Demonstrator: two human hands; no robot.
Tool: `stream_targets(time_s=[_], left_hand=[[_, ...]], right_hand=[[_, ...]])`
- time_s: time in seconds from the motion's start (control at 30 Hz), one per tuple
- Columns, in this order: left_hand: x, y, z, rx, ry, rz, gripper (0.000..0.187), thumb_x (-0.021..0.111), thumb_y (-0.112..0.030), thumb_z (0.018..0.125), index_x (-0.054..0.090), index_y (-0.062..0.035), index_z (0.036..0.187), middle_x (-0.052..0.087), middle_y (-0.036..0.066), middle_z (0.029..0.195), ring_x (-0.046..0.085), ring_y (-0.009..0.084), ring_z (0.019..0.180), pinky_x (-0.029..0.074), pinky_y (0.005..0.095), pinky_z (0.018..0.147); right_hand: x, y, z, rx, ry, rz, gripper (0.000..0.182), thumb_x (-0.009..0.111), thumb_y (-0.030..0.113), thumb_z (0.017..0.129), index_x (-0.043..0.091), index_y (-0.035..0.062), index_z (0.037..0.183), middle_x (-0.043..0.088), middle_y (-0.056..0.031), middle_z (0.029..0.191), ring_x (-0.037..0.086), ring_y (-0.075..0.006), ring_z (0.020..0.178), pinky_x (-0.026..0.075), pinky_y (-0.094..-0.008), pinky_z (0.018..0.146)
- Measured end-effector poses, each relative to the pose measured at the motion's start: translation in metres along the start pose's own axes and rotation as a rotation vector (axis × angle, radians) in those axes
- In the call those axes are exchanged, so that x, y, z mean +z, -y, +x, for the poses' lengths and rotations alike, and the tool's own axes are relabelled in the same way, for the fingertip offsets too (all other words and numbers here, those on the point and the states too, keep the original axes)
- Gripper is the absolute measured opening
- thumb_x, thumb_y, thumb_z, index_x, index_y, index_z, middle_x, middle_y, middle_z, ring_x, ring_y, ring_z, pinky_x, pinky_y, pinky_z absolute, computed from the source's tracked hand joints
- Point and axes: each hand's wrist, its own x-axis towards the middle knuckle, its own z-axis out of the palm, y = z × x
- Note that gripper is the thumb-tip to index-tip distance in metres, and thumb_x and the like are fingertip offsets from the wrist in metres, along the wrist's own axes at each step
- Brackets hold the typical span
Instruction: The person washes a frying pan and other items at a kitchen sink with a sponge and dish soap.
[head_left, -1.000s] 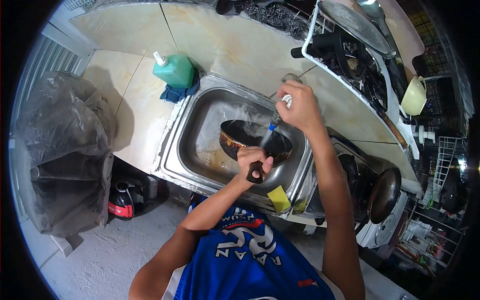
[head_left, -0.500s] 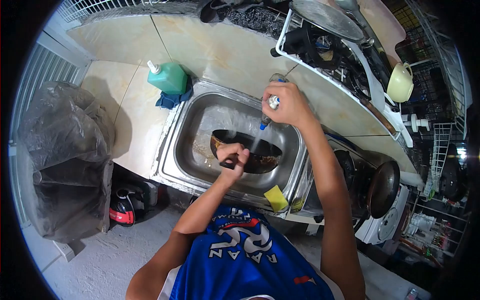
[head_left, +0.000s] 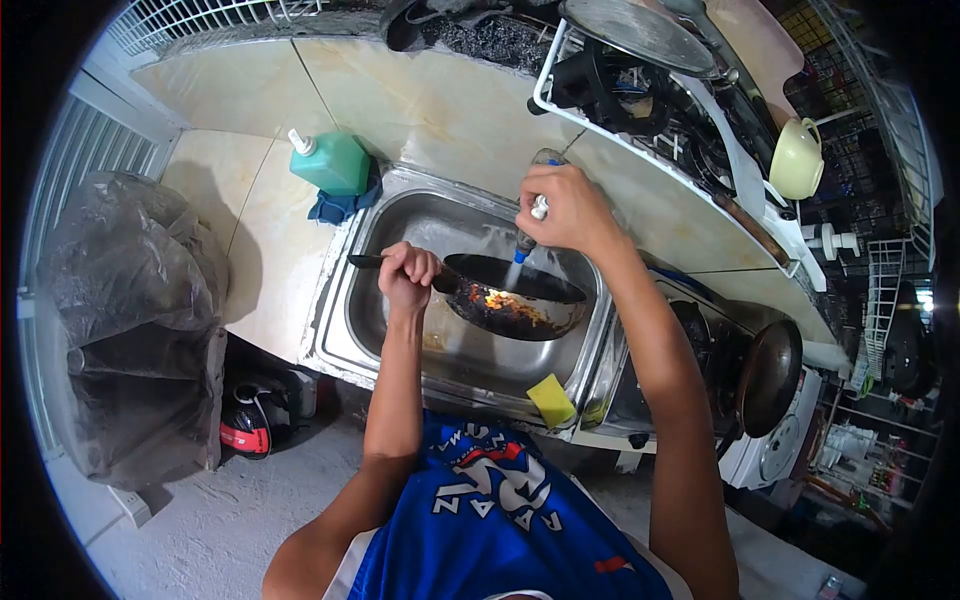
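Observation:
My left hand is closed around the black handle of a frying pan, left of the pan's body. The pan is held tilted over the steel sink, its scorched, orange-flecked outside facing me. Above it, my right hand wraps round the faucet, near its white knob. Water runs from the blue-tipped spout into the pan. A yellow sponge lies on the sink's near right rim.
A green pump bottle stands on a blue cloth left of the sink. To the right are a stove with another pan and a loaded white dish rack. A plastic-covered bulk stands at left.
My left hand has moved left and up with the pan's handle, and the pan has turned so its scorched outside shows more. My right hand stays at the faucet.

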Motion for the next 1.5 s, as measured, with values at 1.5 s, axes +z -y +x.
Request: stream_targets(time_s=[1.5], left_hand=[[0.02,-0.004,-0.001,0.004,-0.223,0.083,0.041,0.048,-0.022,0.092,0.031,-0.0138,0.055,0.027,-0.002,0.046,0.027,0.0123,0.04,0.028,0.0294,0.047]], right_hand=[[-0.008,-0.008,0.0,-0.106,0.031,-0.012,0.013,0.063,0.017,0.067,0.061,0.0041,0.063,0.064,-0.0122,0.069,0.061,-0.0333,0.065,0.05,-0.04,0.065]])
